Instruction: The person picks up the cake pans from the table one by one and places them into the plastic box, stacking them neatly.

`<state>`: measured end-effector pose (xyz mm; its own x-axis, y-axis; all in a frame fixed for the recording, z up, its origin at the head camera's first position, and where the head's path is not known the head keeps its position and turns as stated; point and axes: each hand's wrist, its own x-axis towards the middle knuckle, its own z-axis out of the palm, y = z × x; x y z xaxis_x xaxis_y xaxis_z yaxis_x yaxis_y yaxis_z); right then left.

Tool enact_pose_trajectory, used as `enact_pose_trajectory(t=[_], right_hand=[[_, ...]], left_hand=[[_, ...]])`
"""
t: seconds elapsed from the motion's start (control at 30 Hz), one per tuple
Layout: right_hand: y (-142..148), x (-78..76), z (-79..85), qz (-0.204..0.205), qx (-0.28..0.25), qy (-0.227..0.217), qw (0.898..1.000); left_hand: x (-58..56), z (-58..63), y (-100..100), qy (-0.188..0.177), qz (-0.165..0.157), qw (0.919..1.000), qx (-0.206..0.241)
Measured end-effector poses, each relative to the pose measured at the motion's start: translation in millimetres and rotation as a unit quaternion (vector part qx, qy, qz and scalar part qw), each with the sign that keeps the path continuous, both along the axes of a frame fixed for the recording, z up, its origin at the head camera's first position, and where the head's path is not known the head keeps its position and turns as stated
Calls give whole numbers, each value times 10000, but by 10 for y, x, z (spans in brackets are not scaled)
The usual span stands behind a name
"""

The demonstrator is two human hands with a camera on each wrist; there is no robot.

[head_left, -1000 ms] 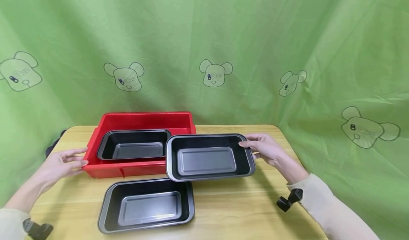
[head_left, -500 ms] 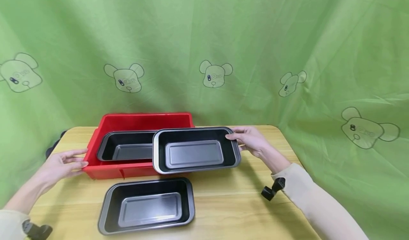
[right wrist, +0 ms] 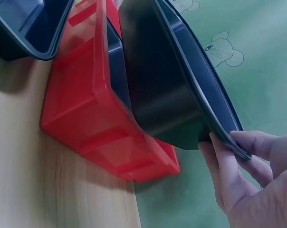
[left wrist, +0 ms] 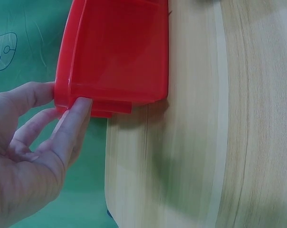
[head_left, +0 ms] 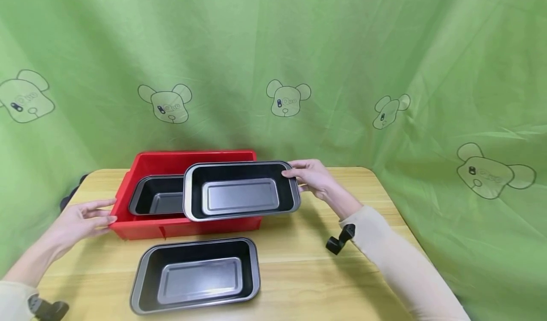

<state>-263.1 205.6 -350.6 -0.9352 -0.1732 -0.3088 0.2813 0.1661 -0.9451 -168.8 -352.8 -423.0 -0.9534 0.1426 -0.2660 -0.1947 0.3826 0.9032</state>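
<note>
My right hand (head_left: pixel 314 177) pinches the right-end rim of a dark loaf pan (head_left: pixel 240 195), thumb inside and fingers beneath. This pan hangs, slightly tilted, over the right part of a red plastic bin (head_left: pixel 141 228); the right wrist view shows its dark outer wall (right wrist: pixel 153 80) above the bin's edge. A second loaf pan (head_left: pixel 165 202) sits inside the bin at the left, partly hidden behind the held one. My left hand (head_left: pixel 81 222) holds the bin's left end, and in the left wrist view its fingers (left wrist: pixel 72 123) and thumb grip the red rim (left wrist: pixel 63 71).
A third loaf pan (head_left: pixel 201 278) lies on the wooden table (head_left: pixel 325 283) in front of the bin. Green curtain (head_left: pixel 342 74) with bear drawings hangs behind the table and along its sides. Dark cameras (head_left: pixel 340 239) are strapped at both wrists.
My right hand has carried the loaf pan leftward and a little up and away, from right of the bin to over it. The left hand and the other pans have stayed put.
</note>
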Motion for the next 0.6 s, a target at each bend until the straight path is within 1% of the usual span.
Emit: enact_pose_trajectory(t=[0.33, 0.53, 0.6], right_hand=[[-276, -171, -47, -57, -215, -35, 9997], [-410, -260, -115, -138, -293, -66, 9995], [-453, -278, -140, -153, -327, -77, 9993]], left_hand=[[5, -7, -15, -21, 3, 9999, 164], [6, 10, -7, -35, -24, 10000, -7], [-1, 16, 0, -46, -19, 9999, -127]])
